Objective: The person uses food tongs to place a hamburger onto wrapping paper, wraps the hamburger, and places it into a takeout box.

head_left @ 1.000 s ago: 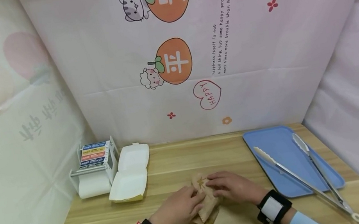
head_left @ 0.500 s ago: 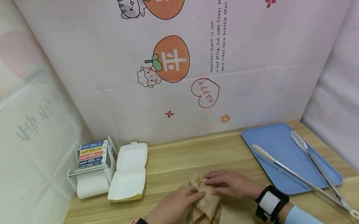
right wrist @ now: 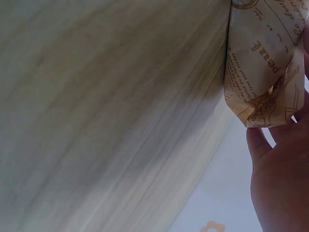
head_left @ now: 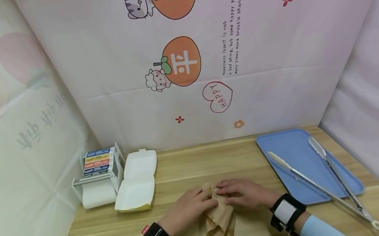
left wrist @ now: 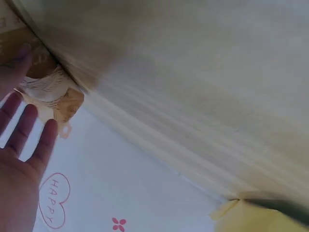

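Note:
A brown printed paper wrapper (head_left: 221,215), folded into a packet, lies at the table's front middle in the head view. A long tail of it runs toward me; its contents are hidden. My left hand (head_left: 188,211) lies along the packet's left side. In the left wrist view its fingers (left wrist: 44,145) are fairly straight and spread, and the thumb touches the paper. My right hand (head_left: 249,193) holds the packet's right side. The right wrist view shows this hand's fingers (right wrist: 258,141) at the folded end, partly hidden behind the paper.
At the back left stand a white dispenser (head_left: 99,191) with colored labels and an open white clamshell box (head_left: 136,191). To the right lies a blue tray (head_left: 288,143), with metal tongs (head_left: 309,179) across it and past its front edge. Printed cloth (head_left: 265,101) walls the table.
My left hand has shifted up along the packet's left side, off its lower fold. The lower paper tail now hangs straighter toward me. My right hand has stayed nearly in place.

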Available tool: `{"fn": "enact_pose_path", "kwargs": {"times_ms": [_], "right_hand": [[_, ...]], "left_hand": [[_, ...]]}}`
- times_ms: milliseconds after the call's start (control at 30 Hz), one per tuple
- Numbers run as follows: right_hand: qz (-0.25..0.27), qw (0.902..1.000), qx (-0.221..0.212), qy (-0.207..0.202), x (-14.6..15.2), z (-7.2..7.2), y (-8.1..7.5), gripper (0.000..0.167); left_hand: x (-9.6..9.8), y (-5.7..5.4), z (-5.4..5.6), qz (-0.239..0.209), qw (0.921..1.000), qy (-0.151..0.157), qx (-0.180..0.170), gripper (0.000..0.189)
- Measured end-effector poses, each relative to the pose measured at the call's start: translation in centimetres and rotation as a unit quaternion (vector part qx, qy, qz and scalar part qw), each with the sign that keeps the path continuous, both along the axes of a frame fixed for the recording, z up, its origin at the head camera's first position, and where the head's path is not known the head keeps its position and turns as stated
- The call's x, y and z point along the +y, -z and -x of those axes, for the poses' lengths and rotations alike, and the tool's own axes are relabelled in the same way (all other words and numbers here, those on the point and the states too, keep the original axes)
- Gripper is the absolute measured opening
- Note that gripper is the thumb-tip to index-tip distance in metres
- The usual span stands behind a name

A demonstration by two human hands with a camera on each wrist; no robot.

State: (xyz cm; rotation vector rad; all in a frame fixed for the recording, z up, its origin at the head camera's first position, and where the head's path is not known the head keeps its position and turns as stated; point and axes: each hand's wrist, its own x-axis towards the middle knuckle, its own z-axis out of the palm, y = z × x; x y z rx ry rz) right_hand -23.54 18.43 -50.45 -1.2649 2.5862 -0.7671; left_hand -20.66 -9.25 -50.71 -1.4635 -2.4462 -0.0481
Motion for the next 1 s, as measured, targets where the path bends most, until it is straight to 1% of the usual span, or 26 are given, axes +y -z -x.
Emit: {"fn": "enact_pose_path", "kwargs": {"times_ms": [100,300,400,500,600,700,833,933,1000], "right_hand": [[-0.001,1.0,0.003,-0.003,0.0,-0.1,0.0,0.045],[-0.004,0.9999,0.011,-0.008,-0.1,-0.3,0.1,0.045],[-0.003,0.9999,0.011,-0.005,0.0,-0.3,0.0,0.044],[-0.005,1.0,0.004,-0.003,0.1,-0.4,-0.2,0.043],[-0.008,1.0,0.001,-0.003,0.1,-0.4,-0.3,0.044],[-0.005,1.0,-0.002,0.0,0.1,-0.4,-0.2,0.043],[0.005,1.0,-0.007,0.005,0.2,-0.3,0.0,0.043],[0.008,1.0,-0.003,0.003,0.3,-0.3,0.3,0.044],[0.009,1.0,0.001,0.003,0.3,-0.3,0.4,0.044]], "left_hand": [[0.5,0.1,0.7,0.013,0.9995,0.007,0.027,0.032],[0.8,0.4,1.3,0.007,0.9991,0.018,0.039,0.025],[0.8,0.5,1.3,0.005,0.9982,0.023,0.055,0.024],[0.6,0.7,1.1,0.003,0.9972,0.027,0.07,0.025],[0.1,1.0,0.4,-0.003,0.9967,0.032,0.075,0.029],[-0.3,1.1,-0.5,-0.013,0.996,0.046,0.076,0.036],[-0.5,1.1,-2.4,-0.027,0.9939,0.078,0.073,0.038],[-0.7,1.0,-4.0,-0.044,0.993,0.098,0.049,0.032],[-0.8,0.8,-4.9,-0.053,0.992,0.105,0.044,0.025]]}}
